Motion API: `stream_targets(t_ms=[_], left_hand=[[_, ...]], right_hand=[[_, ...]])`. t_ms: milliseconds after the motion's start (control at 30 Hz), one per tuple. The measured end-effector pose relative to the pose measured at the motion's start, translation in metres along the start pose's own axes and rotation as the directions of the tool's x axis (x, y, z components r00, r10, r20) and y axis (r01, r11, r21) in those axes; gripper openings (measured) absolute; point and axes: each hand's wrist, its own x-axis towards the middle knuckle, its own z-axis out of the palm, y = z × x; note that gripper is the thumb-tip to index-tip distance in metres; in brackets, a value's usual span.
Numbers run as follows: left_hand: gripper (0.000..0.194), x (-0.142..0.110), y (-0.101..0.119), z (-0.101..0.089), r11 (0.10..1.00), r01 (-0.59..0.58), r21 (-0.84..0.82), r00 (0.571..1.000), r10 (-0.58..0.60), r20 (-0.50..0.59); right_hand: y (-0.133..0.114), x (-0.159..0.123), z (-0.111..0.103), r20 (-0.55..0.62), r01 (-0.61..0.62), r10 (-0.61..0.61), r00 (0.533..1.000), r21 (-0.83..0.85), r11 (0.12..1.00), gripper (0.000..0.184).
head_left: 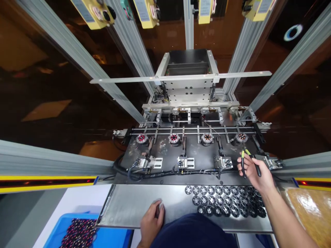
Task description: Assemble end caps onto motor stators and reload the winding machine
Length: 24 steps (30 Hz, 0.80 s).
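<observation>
My right hand (pixel 254 170) is wrapped loosely round a pair of pliers (pixel 242 165) with black and yellow-green handles. Their tip points up toward the rightmost round stator (pixel 241 137), which sits in a machine fixture; whether they touch is too small to tell. My left hand (pixel 152 222) rests at the front edge of the metal tray (pixel 126 203), thumb and fingers curled together; anything inside them is hidden. Rows of round black parts (pixel 219 200) lie on the tray's right half, below my right hand.
Three more stators, the left (pixel 141 138), the second (pixel 174 138) and the third (pixel 207 138), sit in fixtures. A blue bin (pixel 58 230) at lower left holds wound parts. Yellow light-curtain bars (pixel 49 183) flank the machine. Clamps and cables (pixel 155 175) run before the fixtures.
</observation>
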Motion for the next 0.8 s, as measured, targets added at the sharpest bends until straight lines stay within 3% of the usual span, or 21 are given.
stream_targets(t_ms=[400,600,700,800], left_hand=[[0.028,0.002,0.001,0.0,0.999,0.036,-0.005,0.999,-0.036,0.021],[0.029,0.002,0.001,0.0,0.997,0.074,-0.022,0.997,-0.073,0.034],[0.029,0.0,0.002,0.001,0.995,0.097,-0.037,0.995,-0.096,0.034],[0.029,0.0,0.002,0.002,0.991,0.122,-0.061,0.992,-0.12,0.036]], right_hand=[[0.003,0.014,-0.008,-0.019,0.009,-0.009,1.0,0.002,1.0,0.026],[0.0,0.021,-0.001,-0.015,0.037,-0.037,0.999,-0.046,0.998,0.025],[-0.005,0.001,0.006,0.012,0.076,-0.075,0.997,-0.073,0.994,0.024],[-0.004,-0.05,0.014,0.142,0.064,-0.043,0.989,-0.142,0.988,0.037]])
